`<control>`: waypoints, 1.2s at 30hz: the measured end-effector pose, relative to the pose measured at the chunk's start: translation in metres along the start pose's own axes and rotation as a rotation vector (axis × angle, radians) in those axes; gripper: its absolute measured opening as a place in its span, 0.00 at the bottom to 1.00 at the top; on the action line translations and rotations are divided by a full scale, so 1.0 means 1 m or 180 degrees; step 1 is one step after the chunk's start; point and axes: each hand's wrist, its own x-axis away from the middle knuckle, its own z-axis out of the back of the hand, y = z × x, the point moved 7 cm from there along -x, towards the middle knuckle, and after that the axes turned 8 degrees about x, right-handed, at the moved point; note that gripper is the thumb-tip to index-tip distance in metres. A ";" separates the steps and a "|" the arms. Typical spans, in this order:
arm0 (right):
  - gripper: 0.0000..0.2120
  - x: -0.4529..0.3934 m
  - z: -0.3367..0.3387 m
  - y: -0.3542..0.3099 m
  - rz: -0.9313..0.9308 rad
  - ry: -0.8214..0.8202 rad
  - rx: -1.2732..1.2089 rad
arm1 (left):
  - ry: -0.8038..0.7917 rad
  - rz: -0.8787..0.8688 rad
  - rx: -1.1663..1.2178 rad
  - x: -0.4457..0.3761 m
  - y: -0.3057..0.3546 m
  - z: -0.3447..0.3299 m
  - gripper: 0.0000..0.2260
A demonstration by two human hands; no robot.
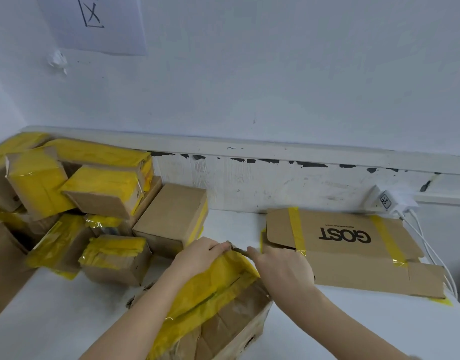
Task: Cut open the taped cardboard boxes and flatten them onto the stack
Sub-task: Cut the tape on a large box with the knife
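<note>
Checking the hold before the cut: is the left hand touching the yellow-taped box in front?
Touching. The head view shows the left hand gripping the far top edge of the yellow-taped box, fingers curled over it.

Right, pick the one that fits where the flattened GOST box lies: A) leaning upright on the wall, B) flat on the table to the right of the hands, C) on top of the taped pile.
B: the flattened GOST box lies flat on the white table, right of the right hand.
</note>
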 end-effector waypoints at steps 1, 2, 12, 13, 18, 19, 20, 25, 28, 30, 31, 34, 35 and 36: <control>0.23 0.001 -0.002 -0.002 0.0005 -0.0048 0.0017 | 0.0034 0.0002 -0.0001 -0.001 -0.001 -0.001 0.23; 0.23 0.003 -0.004 -0.002 0.0013 -0.0091 0.0035 | 0.0064 0.0009 -0.0013 -0.001 -0.003 -0.001 0.22; 0.23 0.020 -0.004 -0.009 0.0311 -0.0325 0.0098 | 0.0122 -0.0054 -0.0065 -0.002 -0.008 -0.003 0.22; 0.22 0.021 -0.004 -0.010 0.0349 -0.0359 0.0113 | 0.0115 -0.0067 -0.0064 -0.001 -0.007 -0.003 0.22; 0.21 0.034 -0.011 -0.003 0.0360 -0.0568 0.0259 | 0.0113 -0.0042 -0.0100 0.000 -0.006 -0.002 0.22; 0.22 0.037 -0.014 -0.002 0.0351 -0.0588 0.0268 | 0.0100 -0.0021 -0.0124 -0.001 -0.005 -0.003 0.22; 0.22 0.040 -0.016 -0.001 0.0349 -0.0602 0.0273 | 0.0084 -0.0010 -0.0137 -0.001 -0.004 -0.003 0.22; 0.22 0.047 -0.011 0.001 0.0491 -0.0654 0.0446 | 0.0044 -0.0040 -0.0109 0.003 0.002 -0.005 0.21; 0.20 0.055 -0.007 0.006 0.0574 -0.0760 0.0555 | 0.0101 -0.0016 -0.0153 0.003 0.001 -0.004 0.21; 0.19 0.057 -0.007 0.009 0.0526 -0.0845 0.0602 | 0.0157 -0.0019 -0.0197 0.003 0.001 -0.003 0.21; 0.20 0.056 -0.007 0.012 0.0490 -0.0855 0.0631 | 0.0151 -0.0028 -0.0188 0.002 0.001 -0.003 0.21; 0.23 0.056 -0.001 0.029 0.0311 -0.0686 0.0625 | 0.0239 0.0011 -0.0107 0.004 -0.003 0.002 0.21; 0.26 0.057 0.003 0.041 0.0168 -0.0586 0.0578 | 0.0392 0.0066 0.0031 0.006 -0.006 0.010 0.21; 0.29 0.059 0.008 0.054 -0.0025 -0.0470 0.0531 | 0.0585 0.0146 0.0201 0.008 -0.011 0.021 0.21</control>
